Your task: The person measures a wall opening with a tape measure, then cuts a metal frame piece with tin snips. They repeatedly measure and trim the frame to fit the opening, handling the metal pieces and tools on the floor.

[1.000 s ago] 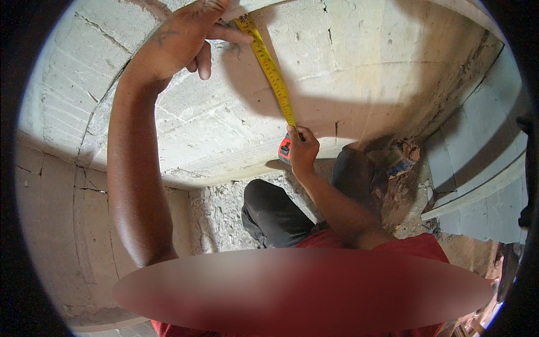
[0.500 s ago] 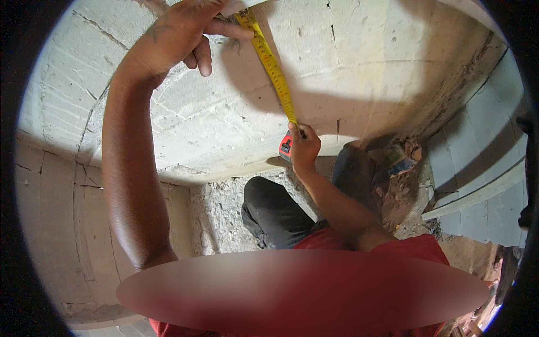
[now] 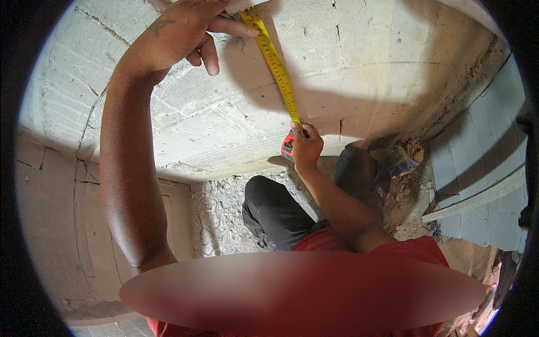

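A yellow tape measure blade runs down across the pale wall, from the top edge of the view to its red and black case. My right hand is closed around the case, thumb up where the blade comes out. Raised at the upper left, my left hand is at the blade's upper end. One of its fingers stretches out to the blade's edge, while others hang loosely bent below. The top of that hand and the blade's end are partly cut off by the frame and a white edge.
The plastered wall has cracks and scratches. My dark-trousered knee is bent over rough, whitish ground. Grey panels stand at the right, near a crumpled bag and rubble. Another block wall rises at the left.
Both hands keep their places on the tape measure. Hands and case appear slightly shifted to the right in the view, and the blade looks a little straighter.
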### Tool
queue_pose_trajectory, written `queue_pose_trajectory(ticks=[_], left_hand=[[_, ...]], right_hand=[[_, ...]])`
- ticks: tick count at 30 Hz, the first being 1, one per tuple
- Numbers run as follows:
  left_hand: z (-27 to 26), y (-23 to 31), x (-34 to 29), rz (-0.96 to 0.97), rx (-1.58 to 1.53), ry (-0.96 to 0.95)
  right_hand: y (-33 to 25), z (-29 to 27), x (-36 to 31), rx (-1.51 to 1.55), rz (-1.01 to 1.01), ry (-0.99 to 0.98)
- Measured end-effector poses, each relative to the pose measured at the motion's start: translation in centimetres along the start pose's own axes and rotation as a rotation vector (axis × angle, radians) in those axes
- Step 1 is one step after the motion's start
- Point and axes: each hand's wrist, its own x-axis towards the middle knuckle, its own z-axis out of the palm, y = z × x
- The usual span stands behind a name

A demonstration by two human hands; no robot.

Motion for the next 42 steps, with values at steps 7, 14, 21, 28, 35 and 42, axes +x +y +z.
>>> queue_pose_trajectory(ticks=[7, 14, 21, 28, 35, 42], left_hand=[[-0.1, -0.4, 1.0, -0.148, -0.033, -0.015], [-0.1, -0.8, 0.7, -0.054, -0.015, 0.017], [-0.3, -0.8, 0.4, 0.043, -0.048, -0.011], [-0.3, -0.7, 0.4, 0.059, -0.062, -0.012], [-0.3, -2.5, 2.0, -0.052, -0.143, -0.041], [0.5, -3.2, 1.6, 0.062, -0.094, 0.062]], right_hand=[[0.5, 0.0, 0.2, 0.017, 0.002, -0.002], [0.3, -0.1, 0.1, 0.059, 0.034, -0.027], [0.2, -0.2, 0.2, -0.026, 0.051, -0.025], [0.6, 0.0, 0.2, 0.022, 0.030, -0.018], [1.2, -0.1, 0.3, 0.056, 0.040, -0.047], [0.7, 0.0, 0.2, 0.042, 0.045, -0.015]])
